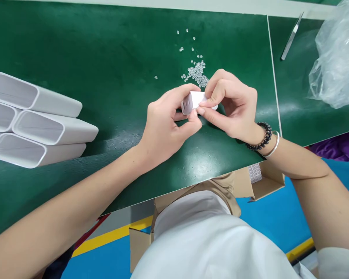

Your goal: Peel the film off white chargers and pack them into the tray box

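A small white plastic housing (195, 99) with slots in its end face is held over the green table. My left hand (174, 116) grips it by the slotted end, thumb below and fingers above. The fingertips of my right hand (228, 102) pinch at its upper face and near edge; whether a small part sits between them is hidden. Just beyond the housing lies a loose pile of tiny clear plastic pieces (197, 73), with several strays scattered farther back.
White rectangular tubes (55, 124) are stacked at the left. Tweezers (292, 37) and a clear plastic bag (339, 58) lie at the right on the green table (104, 46). Below the front edge stands an open cardboard box (269, 180) with light parts inside.
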`<move>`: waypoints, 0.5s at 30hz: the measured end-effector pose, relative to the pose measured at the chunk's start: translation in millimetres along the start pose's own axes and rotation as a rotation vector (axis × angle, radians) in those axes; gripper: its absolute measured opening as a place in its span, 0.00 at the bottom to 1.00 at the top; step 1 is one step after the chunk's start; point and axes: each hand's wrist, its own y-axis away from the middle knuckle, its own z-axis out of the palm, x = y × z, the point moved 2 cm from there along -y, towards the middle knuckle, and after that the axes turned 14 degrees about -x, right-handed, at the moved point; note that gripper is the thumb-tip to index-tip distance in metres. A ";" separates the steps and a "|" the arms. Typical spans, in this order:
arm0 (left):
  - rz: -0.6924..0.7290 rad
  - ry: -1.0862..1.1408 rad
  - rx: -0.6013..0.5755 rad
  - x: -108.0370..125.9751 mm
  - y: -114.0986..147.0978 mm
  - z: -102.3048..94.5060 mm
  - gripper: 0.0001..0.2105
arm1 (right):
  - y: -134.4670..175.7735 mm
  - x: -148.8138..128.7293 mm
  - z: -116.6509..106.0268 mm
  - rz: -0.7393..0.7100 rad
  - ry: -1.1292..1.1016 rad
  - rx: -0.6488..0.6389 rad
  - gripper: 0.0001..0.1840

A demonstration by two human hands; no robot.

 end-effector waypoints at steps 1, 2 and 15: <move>0.009 -0.016 -0.001 0.2 0.4 0.0 0.14 | 0.4 0.4 0.3 0.002 -0.001 0.004 0.23; 0.010 -0.027 -0.003 0.3 0.7 -0.2 0.14 | 0.7 0.9 0.4 0.000 0.000 0.009 0.23; -0.122 0.124 -0.091 -3.3 -0.7 -12.9 0.15 | -9.5 3.5 -9.7 -0.033 -0.011 -0.033 0.23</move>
